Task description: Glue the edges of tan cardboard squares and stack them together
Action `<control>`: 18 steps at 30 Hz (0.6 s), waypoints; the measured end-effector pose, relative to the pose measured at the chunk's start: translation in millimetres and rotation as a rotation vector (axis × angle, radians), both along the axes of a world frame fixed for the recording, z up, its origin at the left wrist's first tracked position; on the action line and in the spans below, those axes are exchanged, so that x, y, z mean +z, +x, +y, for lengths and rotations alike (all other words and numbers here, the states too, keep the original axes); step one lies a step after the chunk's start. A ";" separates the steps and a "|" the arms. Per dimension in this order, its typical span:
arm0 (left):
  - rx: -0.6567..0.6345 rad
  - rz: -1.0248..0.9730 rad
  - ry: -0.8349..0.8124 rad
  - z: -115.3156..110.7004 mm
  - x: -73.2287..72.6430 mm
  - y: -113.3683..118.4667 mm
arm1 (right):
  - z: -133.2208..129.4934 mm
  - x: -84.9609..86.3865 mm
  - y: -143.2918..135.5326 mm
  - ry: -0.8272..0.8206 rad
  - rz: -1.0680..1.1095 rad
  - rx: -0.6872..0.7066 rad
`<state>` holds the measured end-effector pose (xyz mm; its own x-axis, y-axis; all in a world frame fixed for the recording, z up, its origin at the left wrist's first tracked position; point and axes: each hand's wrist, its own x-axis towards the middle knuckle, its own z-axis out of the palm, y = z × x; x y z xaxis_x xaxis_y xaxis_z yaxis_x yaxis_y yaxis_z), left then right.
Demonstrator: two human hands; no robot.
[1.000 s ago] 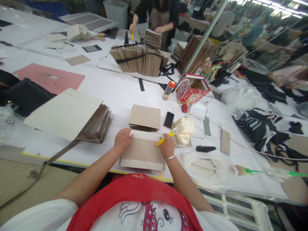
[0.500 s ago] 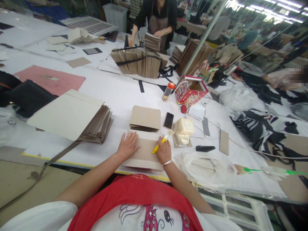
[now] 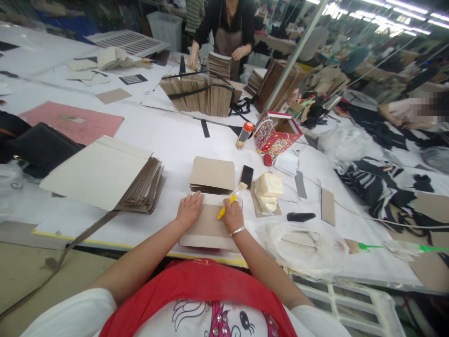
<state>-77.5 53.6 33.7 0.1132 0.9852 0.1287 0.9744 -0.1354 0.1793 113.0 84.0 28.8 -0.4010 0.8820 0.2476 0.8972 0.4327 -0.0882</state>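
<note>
A tan board piece (image 3: 206, 224) with paler edges lies in front of me at the table's near side. My left hand (image 3: 190, 209) rests on its upper left part, fingers close together, with nothing visible in them. My right hand (image 3: 233, 215) is closed around a yellow-handled brush (image 3: 227, 206) at the board's right side, bristles pointing up and right. Just beyond sits a short stack of tan boards (image 3: 212, 174). A black phone (image 3: 246, 177) and a lump of cream-coloured material (image 3: 269, 189) on a board are to the right.
A large board stack (image 3: 101, 173) stands at left, near a pink sheet (image 3: 75, 121). A red box (image 3: 277, 133), a red-capped bottle (image 3: 244, 135) and a plastic-wrapped roll (image 3: 301, 248) are at right. Across the table (image 3: 168, 135), a person (image 3: 226, 28) works behind bundled boards.
My right hand has moved slightly left and up with the brush. My left hand has shifted a little right, and its fingers have drawn together. The person opposite has lifted a hand off the stack.
</note>
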 end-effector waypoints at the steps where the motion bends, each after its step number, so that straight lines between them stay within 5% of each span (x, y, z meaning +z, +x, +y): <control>1: 0.009 0.007 -0.019 4.7 2.5 -0.7 | 1.2 0.5 1.4 -0.011 -0.024 0.004; 6: -0.016 0.024 -0.060 11.9 8.5 -2.6 | -3.1 -4.6 4.1 0.001 -0.042 0.048; 14: -0.065 0.006 0.095 4.8 -1.5 -0.6 | -19.7 0.2 9.4 0.093 0.064 0.168; 18: -0.143 -0.094 0.156 -14.2 8.8 3.1 | -42.7 11.1 42.4 0.103 0.138 0.191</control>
